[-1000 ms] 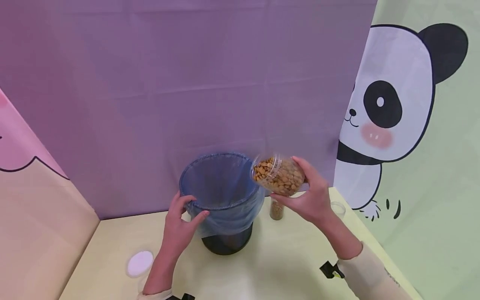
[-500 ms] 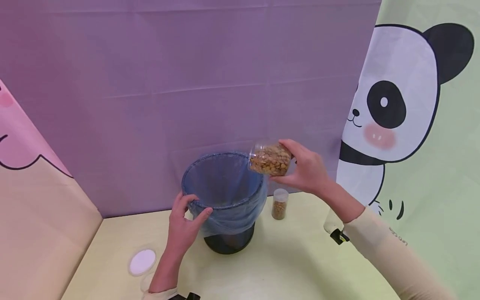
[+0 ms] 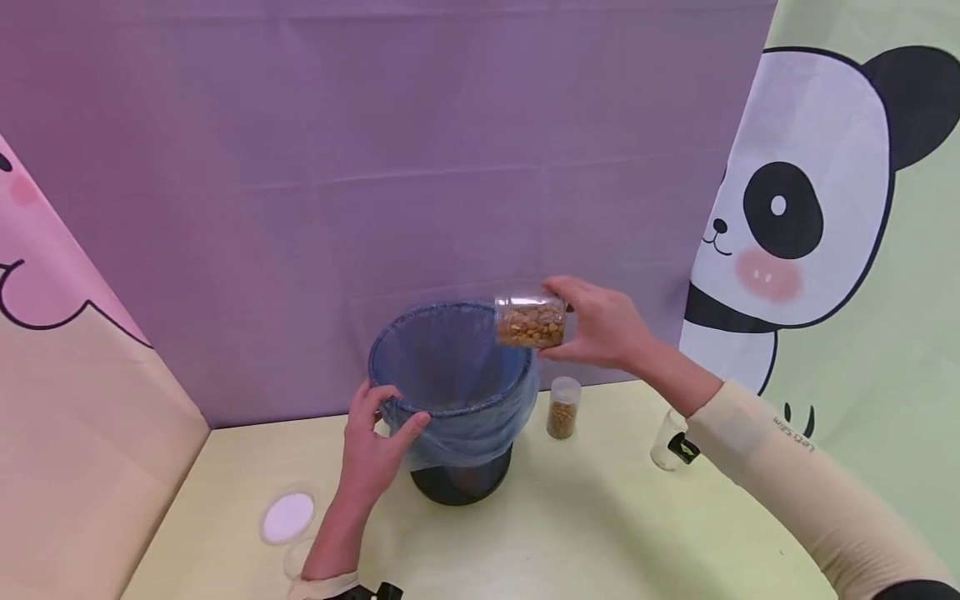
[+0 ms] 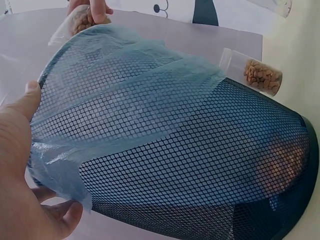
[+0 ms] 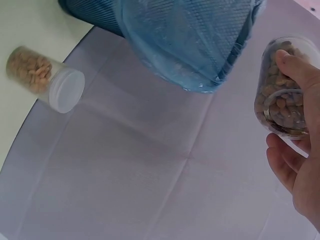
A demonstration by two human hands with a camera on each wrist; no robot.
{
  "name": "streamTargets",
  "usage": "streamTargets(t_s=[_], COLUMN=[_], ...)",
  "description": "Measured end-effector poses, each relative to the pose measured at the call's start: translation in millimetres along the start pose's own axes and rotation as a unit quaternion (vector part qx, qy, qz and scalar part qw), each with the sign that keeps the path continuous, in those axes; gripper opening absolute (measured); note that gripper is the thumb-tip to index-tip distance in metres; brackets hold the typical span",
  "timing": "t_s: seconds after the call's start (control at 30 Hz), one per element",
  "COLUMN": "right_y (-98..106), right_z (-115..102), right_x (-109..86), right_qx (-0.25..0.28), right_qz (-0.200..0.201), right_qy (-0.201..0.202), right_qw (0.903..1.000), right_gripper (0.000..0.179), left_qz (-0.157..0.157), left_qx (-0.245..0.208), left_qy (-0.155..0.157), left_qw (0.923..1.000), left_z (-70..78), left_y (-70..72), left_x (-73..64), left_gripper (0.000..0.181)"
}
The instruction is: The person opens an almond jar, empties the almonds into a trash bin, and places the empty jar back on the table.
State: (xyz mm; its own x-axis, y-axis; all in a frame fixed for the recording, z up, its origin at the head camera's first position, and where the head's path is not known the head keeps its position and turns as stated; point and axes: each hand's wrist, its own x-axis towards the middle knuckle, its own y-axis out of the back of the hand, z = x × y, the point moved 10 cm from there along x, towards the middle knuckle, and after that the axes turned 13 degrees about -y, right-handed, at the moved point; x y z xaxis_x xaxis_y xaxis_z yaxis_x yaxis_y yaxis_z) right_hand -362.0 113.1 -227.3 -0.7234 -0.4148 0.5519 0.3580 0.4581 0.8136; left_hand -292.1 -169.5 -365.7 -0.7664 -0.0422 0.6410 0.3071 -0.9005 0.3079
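Observation:
My right hand (image 3: 606, 327) grips a clear jar (image 3: 529, 321) partly filled with brown kibble. The jar lies on its side in the air, its mouth pointing left over the right rim of the trash can (image 3: 459, 487). This black mesh can stands on the table with a blue bag (image 3: 465, 442) folded over its rim. At the can's left front rim, my left hand (image 3: 371, 450) holds on with bent fingers and a spread thumb. Through the mesh, an orange-brown patch (image 4: 282, 167) shows near the base in the left wrist view.
A smaller capped jar of kibble (image 3: 562, 408) stands right of the can. Farther right is a clear jar (image 3: 667, 442), partly behind my sleeve. A white round lid (image 3: 288, 517) and a clear round piece (image 3: 297, 560) lie left, by my left forearm. A purple backdrop rises behind.
The kibble jar has risen slightly and turned nearly level, its kibble settling along the lower side. My left hand keeps its place on the rim.

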Motion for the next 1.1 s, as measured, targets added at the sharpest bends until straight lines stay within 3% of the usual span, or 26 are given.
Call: streamTargets(t_s=[0.23, 0.87, 1.1], right_y=[-10.9, -13.5, -14.2], right_z=[-6.5, -18.9, -22.9], right_x=[6.2, 16.7, 16.7], right_qx=[-0.008, -0.012, -0.019], right_qz=[-0.030, -0.049, -0.052], right_qy=[0.013, 0.032, 0.045], right_qw=[0.9994, 0.9982, 0.9975], right_gripper=[0.094, 0.094, 0.094], left_qz=[0.003, 0.005, 0.000], left_qx=[0.003, -0.011, 0.003], left_qy=[0.001, 0.002, 0.002], left_qw=[1.0000, 0.9999, 1.0000], left_z=[0.7, -0.9, 0.2], left_y=[0.7, -2.3, -2.3], left_x=[0.1, -0.6, -0.1], left_gripper=[0.035, 0.038, 0.039])
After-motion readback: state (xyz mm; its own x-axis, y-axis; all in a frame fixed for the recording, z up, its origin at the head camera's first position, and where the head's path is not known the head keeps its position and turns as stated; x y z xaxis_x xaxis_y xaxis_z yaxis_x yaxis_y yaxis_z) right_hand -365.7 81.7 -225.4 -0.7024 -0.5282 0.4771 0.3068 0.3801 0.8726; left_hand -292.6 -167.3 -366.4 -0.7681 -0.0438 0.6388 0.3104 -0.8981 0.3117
